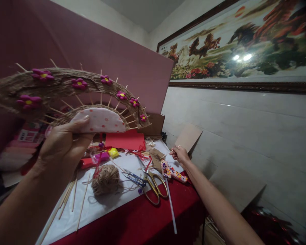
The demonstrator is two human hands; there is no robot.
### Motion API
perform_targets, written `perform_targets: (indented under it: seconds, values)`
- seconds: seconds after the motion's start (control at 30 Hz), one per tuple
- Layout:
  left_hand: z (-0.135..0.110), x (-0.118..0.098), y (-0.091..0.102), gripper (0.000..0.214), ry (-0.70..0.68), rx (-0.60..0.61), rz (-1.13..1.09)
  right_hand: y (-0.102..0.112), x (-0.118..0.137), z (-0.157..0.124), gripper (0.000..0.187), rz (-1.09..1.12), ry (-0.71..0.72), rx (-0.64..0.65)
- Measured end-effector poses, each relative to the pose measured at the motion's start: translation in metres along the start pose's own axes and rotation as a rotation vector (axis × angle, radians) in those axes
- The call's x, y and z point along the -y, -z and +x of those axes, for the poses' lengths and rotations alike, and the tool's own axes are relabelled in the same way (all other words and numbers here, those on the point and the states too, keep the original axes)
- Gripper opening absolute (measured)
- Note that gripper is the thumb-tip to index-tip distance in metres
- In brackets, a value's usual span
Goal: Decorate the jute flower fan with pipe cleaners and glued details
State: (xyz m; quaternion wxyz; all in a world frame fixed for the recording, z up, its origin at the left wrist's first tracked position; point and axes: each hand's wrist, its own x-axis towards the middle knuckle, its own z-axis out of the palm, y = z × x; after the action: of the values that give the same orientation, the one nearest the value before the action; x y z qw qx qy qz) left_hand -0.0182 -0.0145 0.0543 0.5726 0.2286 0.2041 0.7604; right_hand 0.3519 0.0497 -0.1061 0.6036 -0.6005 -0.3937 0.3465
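Note:
My left hand grips a handmade fan by its white, dotted half-round base, thumb on the front. Brown twine is woven over its thin sticks, and magenta clay flowers with yellow centres dot the wide arc. A red cord with a purple bead hangs below the base. At the table's far right, my right hand is closed around a thin pale stick. Near it lie a piece of brown cardboard and a flower-patterned cloth scrap.
Gold-handled scissors, blue-handled snips and a twine ball lie on the white sheet and red cloth. Several loose sticks, clay packets, red paper and a glue stick are around them. A tiled wall stands right.

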Motion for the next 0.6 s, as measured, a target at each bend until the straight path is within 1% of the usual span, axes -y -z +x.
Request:
perform_targets:
  seconds: [0.1,0.17,0.27,0.43,0.6]
  values:
    - [0.003,0.0,0.004,0.026,-0.011,0.051,0.097,-0.003,0.004,0.003,0.027,-0.013,0.03,0.013]
    - [0.005,0.0,0.005,0.027,-0.044,0.088,0.098,-0.006,0.007,0.005,0.027,-0.041,0.035,0.047]
    - [0.006,0.0,0.006,0.027,-0.041,0.122,0.086,-0.011,0.011,0.006,0.027,-0.087,0.019,0.116]
    - [0.007,0.0,0.005,0.028,-0.057,0.085,0.053,-0.017,0.013,0.007,0.028,-0.12,-0.051,0.165]
    - [0.007,-0.002,0.004,0.027,-0.021,0.076,0.09,-0.018,0.012,0.007,0.029,-0.096,-0.144,0.154]
